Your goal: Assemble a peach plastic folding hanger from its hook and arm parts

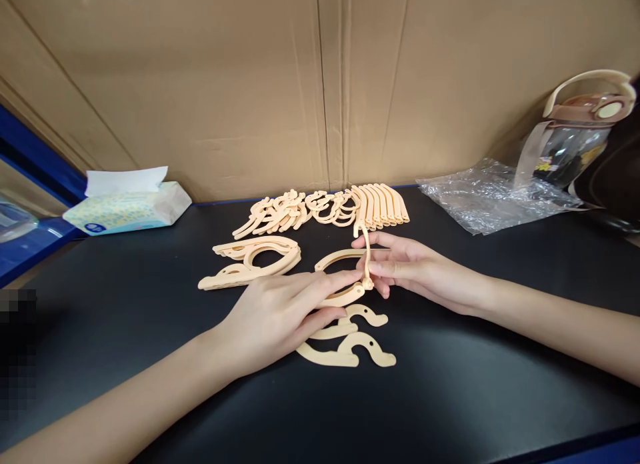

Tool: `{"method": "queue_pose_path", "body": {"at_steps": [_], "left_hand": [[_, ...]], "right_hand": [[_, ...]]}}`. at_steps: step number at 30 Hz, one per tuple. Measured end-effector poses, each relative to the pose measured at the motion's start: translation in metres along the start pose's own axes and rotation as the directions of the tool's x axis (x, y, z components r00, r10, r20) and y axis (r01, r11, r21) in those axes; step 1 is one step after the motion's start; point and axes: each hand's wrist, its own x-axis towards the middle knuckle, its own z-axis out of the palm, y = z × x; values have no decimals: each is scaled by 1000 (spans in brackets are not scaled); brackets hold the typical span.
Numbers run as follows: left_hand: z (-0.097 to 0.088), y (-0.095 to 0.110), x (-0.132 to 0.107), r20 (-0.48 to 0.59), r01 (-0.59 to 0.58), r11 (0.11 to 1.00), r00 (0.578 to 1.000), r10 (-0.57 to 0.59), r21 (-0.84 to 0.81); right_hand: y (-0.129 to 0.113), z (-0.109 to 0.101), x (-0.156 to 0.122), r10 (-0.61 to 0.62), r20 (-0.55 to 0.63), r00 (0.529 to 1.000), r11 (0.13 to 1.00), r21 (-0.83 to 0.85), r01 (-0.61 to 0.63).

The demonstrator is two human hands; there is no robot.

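Observation:
My left hand (pixel 280 314) is closed on a beige curved arm piece (pixel 350 295) that looks like part of a folding hanger; its fingertips partly hide it. A slim, curved beige piece (pixel 368 247), seen edge-on, stands upright between the fingers of my right hand (pixel 425 272). Its lower end touches the end of the curved arm piece. Behind the fingers shows another curved arm (pixel 333 256); I cannot tell how it joins the rest. Under and in front of my left hand lie flat wavy beige pieces (pixel 367 349) with small holes.
Beyond my left hand lies a stack of folded hangers (pixel 250 263). Farther back are a pile of hook-like pieces (pixel 283 212) and a row of curved arms (pixel 383 205). A tissue pack (pixel 127 207) stands left; clear plastic film (pixel 493 196) and a bottle (pixel 575 147) are right.

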Motion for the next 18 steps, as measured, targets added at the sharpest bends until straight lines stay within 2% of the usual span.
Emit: {"method": "queue_pose_path", "body": {"at_steps": [5, 9, 18], "left_hand": [[-3, 1, 2, 16, -82, 992, 997, 81, 96], [-4, 2, 3, 20, -95, 989, 995, 93, 116], [-3, 1, 2, 32, -107, 986, 994, 104, 128]], "right_hand": [[0, 2, 0, -29, 26, 999, 997, -76, 31], [0, 2, 0, -60, 35, 998, 990, -127, 64], [1, 5, 1, -74, 21, 997, 990, -121, 76]]}}
